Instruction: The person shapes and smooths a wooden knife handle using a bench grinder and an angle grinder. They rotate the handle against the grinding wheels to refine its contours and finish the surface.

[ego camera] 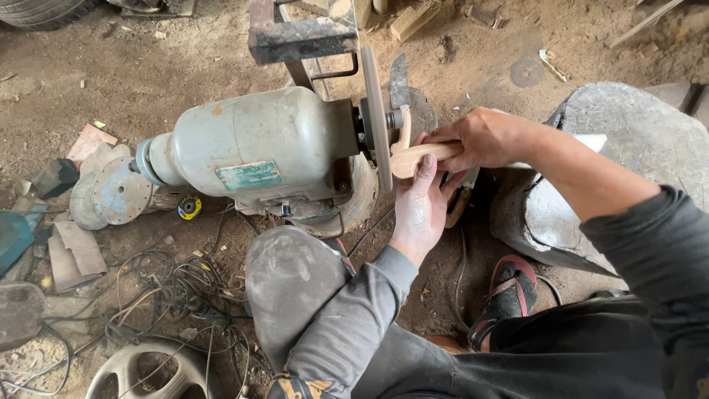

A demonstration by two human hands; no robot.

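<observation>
My right hand (484, 137) grips a pale curved wooden piece (417, 157) from above. My left hand (421, 203) supports the same piece from below, fingers pointing up. The piece's tip presses against the flat face of a thin sanding disc (375, 111) mounted on a grey-green bench motor (258, 144) that sits on the dirt floor. A narrow wooden prong of the piece rises beside the disc's hub.
A rusty metal bracket (299, 33) stands behind the motor. Spare discs (111, 193), a small yellow tape measure (189, 207) and tangled cables (170, 292) lie at left. A large grey stone (635, 140) is at right. My sandalled foot (509, 292) rests below it.
</observation>
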